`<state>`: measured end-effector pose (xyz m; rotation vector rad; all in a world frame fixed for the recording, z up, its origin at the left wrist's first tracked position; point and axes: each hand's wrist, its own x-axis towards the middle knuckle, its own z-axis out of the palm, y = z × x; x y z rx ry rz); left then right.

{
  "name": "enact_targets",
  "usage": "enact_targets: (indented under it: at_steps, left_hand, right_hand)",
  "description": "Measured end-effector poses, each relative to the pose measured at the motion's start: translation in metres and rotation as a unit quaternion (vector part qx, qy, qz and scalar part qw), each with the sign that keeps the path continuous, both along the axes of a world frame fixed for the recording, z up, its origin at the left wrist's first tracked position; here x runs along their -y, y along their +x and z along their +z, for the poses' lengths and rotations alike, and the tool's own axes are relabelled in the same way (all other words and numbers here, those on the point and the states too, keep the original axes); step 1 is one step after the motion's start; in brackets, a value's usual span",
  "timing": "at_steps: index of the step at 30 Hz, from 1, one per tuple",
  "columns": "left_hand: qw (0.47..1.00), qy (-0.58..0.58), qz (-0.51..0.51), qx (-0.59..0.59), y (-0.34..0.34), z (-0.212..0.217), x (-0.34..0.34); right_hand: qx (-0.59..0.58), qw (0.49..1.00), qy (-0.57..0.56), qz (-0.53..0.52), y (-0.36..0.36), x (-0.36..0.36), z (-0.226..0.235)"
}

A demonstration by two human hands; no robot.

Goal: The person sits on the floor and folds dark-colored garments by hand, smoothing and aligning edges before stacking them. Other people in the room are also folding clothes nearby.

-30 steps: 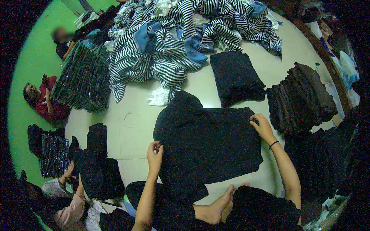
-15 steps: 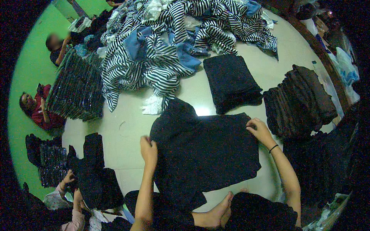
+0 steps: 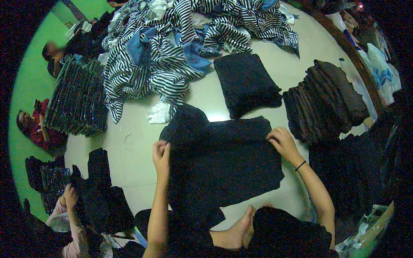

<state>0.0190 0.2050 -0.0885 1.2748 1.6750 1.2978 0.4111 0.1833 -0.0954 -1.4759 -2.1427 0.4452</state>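
A black garment [image 3: 228, 163] lies spread on the pale tiled floor in front of me, partly folded, with a bunched part at its upper left; its exact kind is hard to tell. With fingers and thumb closed, my left hand [image 3: 161, 158] grips the garment's left edge. At the upper right edge of the same cloth, my right hand [image 3: 284, 145] pinches the fabric; a dark band circles that wrist. Just beyond it lies a flat stack of folded black clothes [image 3: 247, 84].
Striped clothes with blue pieces [image 3: 163, 56] form a big heap at the far side. Brown-black folded clothes [image 3: 329, 103] stand in a row at right. Wrapped packs [image 3: 77, 96] are stacked at left. Near left, another person's hands [image 3: 71, 198] touch black clothes [image 3: 101, 198]. My bare foot [image 3: 236, 232] rests close by.
The whole view has shifted, so things sit slightly further left and higher. Both hands stay at the garment's edges, and its upper right edge has shifted slightly under my right hand.
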Motion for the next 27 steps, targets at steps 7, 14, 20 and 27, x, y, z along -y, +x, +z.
enact_targets:
  at_steps: [7, 14, 20, 27]
  left_hand:
    - [0.927, -0.067, -0.144, -0.338, -0.004, 0.0, 0.094]
    - [0.878, 0.069, -0.151, -0.449, 0.039, 0.0, 0.107]
    - [0.85, -0.024, -0.208, -0.483, 0.093, 0.003, 0.119]
    - [0.858, 0.035, -0.469, -0.206, 0.226, -0.016, 0.121]
  right_hand:
    - [0.092, 0.993, -0.006, 0.074, 0.001, 0.053, 0.006]
    - [0.058, 0.998, 0.015, -0.004, -0.003, 0.061, 0.018]
    - [0.035, 0.999, -0.022, 0.03, -0.004, 0.054, 0.002]
    - [0.058, 0.989, -0.087, -0.104, -0.003, 0.041, -0.006]
